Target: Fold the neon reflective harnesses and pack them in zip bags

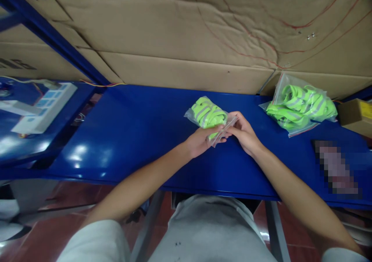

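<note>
Between my hands is a clear zip bag (190, 115) with a rolled neon-green reflective strap (207, 112) inside, held just over the blue table (139, 122). My left hand (202, 140) grips the bag near its opening, thumb on top and fingers underneath. At the bag's right end, my right hand (242, 132) pinches the zip edge between thumb and fingers. The bag's mouth points toward me and to the right. Whether the zip is fully closed cannot be made out.
Several bagged green straps (302, 105) lie at the back right, beside a small cardboard box (356, 116). A blurred dark flat object (337, 167) rests at the right. Cardboard (174, 33) with red wires stands behind. White equipment (46, 107) is on the left table.
</note>
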{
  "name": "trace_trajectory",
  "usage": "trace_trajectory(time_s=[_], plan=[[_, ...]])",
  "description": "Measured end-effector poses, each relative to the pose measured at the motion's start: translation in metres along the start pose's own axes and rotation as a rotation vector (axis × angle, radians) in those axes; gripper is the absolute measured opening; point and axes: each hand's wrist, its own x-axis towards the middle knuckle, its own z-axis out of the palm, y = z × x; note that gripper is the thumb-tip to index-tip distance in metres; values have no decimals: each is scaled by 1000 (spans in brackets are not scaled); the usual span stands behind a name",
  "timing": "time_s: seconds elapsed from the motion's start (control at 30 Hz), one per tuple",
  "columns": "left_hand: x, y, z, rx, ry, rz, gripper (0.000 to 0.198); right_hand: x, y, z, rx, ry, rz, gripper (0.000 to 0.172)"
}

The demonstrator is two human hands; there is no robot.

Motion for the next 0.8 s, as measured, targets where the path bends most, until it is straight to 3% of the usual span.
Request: trace_trajectory(time_s=[0.07, 0.13, 0.27, 0.4, 0.6, 0.7, 0.8], plan=[[4, 7, -7, 63, 48, 99, 38, 0, -2, -4, 123, -108, 42, 49], [7, 12, -12, 135, 101, 193, 41, 1, -2, -5, 180, -126, 48, 56], [7, 13, -15, 285, 151, 294, 44, 2, 4, -1, 130, 39, -21, 39], [4, 9, -7, 306, 123, 267, 48, 2, 5, 0, 138, 138, -50, 36], [1, 7, 5, 153, 46, 203, 45, 4, 4, -1, 204, 238, -80, 40], [0, 2, 5, 136, -20, 113, 41, 5, 7, 0, 218, 225, -69, 44], [0, -3, 4, 131, 37, 147, 42, 6, 8, 0, 226, 170, -51, 44]])
